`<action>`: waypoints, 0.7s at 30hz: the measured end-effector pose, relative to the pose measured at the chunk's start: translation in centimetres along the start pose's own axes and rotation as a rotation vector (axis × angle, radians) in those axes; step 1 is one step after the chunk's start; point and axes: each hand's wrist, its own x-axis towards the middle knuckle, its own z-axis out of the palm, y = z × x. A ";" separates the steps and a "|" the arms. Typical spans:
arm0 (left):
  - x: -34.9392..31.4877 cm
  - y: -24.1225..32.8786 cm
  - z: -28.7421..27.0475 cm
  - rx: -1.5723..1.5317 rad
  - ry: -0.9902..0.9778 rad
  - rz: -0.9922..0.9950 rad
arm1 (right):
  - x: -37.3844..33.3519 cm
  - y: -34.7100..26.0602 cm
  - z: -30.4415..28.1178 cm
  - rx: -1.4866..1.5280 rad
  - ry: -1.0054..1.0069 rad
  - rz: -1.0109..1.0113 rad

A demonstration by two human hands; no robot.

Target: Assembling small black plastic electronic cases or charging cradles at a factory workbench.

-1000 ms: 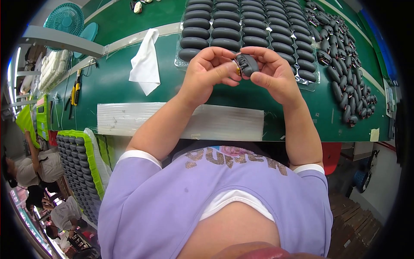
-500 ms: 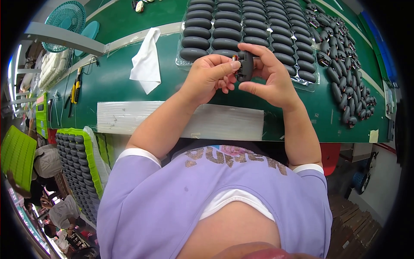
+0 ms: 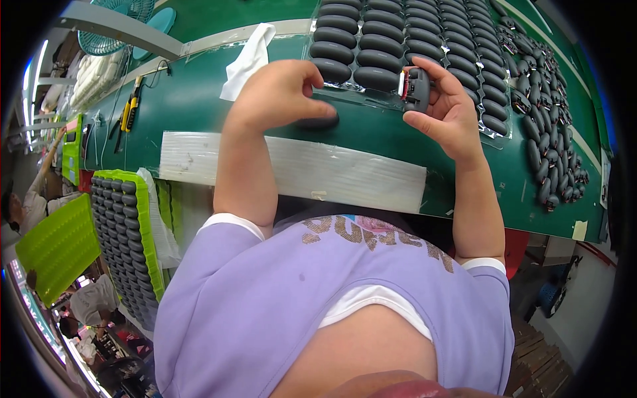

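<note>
My right hand (image 3: 451,109) grips a dark grey oval casing (image 3: 417,90) on edge between thumb and fingers. Its open side faces left and shows red and whitish parts inside. To the left, my left hand (image 3: 282,93) is over the green table with its thumb apart from its curled fingers, and nothing shows between them. Just below its thumb lies a smooth dark oval piece (image 3: 325,123), partly hidden by the hand. Directly beyond both hands, a clear plastic tray (image 3: 352,87) bears rows of similar dark oval pieces.
Loose dark casings (image 3: 547,142) are heaped on the right. A white cloth (image 3: 245,63) lies at the left back, with a yellow-black cutter knife (image 3: 131,109) farther left. White foam strip (image 3: 292,166) runs along the near edge. A green crate of dark ovals (image 3: 142,219) stands at lower left.
My left hand has let go of the casing and moved left, over the dark oval piece. The right hand keeps the casing, with its open side now showing. The whole view has shifted slightly.
</note>
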 end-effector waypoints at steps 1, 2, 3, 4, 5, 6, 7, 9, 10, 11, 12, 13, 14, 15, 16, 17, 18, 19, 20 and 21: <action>0.3 -0.6 0.8 0.026 -0.023 0.048 | 0.0 0.0 0.0 0.010 -0.010 0.017; 0.3 -0.5 1.2 0.023 -0.021 0.047 | 0.1 0.0 -0.1 0.008 -0.012 0.017; 0.3 -0.2 1.4 0.127 -0.049 0.066 | 0.2 0.0 -0.1 0.025 -0.015 0.020; 0.1 0.0 1.5 0.232 -0.076 0.087 | 0.2 0.0 -0.1 0.042 -0.017 0.021; -0.1 0.2 1.5 0.253 -0.072 0.077 | 0.2 0.0 0.0 0.040 -0.016 0.015; 0.0 0.2 1.5 0.259 -0.062 0.096 | 0.3 -0.1 -0.2 0.070 -0.013 0.038; 0.0 0.1 1.5 0.252 -0.070 0.102 | 0.3 -0.2 -0.4 0.100 -0.010 0.059; -0.1 -0.2 1.6 0.233 -0.063 0.120 | 0.3 0.1 -0.3 0.167 0.002 0.077; 0.0 -0.3 1.7 0.226 -0.060 0.114 | 0.3 0.3 -0.3 0.193 0.004 0.087; 0.0 -0.3 1.7 0.225 -0.062 0.116 | 0.3 0.3 -0.2 0.207 0.005 0.095; 0.2 -0.3 1.8 0.220 -0.069 0.127 | 0.2 0.2 -0.4 0.205 0.008 0.106; 0.2 -0.4 1.9 0.173 -0.057 0.154 | 0.2 0.1 -0.3 0.213 0.015 0.113; 0.2 -0.2 1.7 0.126 -0.047 0.181 | 0.2 -0.1 -0.3 0.221 0.021 0.121; 0.4 0.4 1.3 0.027 -0.066 0.200 | 0.2 -0.1 -0.6 0.231 0.023 0.127; 0.2 0.4 1.3 -0.050 -0.052 0.229 | 0.0 -0.2 -0.6 0.241 0.017 0.125; 0.0 0.7 1.1 -0.154 -0.020 0.242 | 0.0 -0.5 -0.5 0.250 0.008 0.117; 0.3 0.8 1.2 -0.265 -0.004 0.256 | 0.0 -0.4 -0.6 0.264 0.004 0.102; 0.4 0.5 1.3 -0.380 -0.035 0.228 | 0.0 -0.4 -0.5 0.282 0.001 0.107; 0.7 0.6 1.4 -0.372 -0.025 0.246 | 0.1 -0.5 -0.4 0.299 -0.002 0.111; 1.0 0.8 1.6 -0.596 -0.071 0.119 | 0.0 -0.7 -0.3 0.306 -0.004 0.117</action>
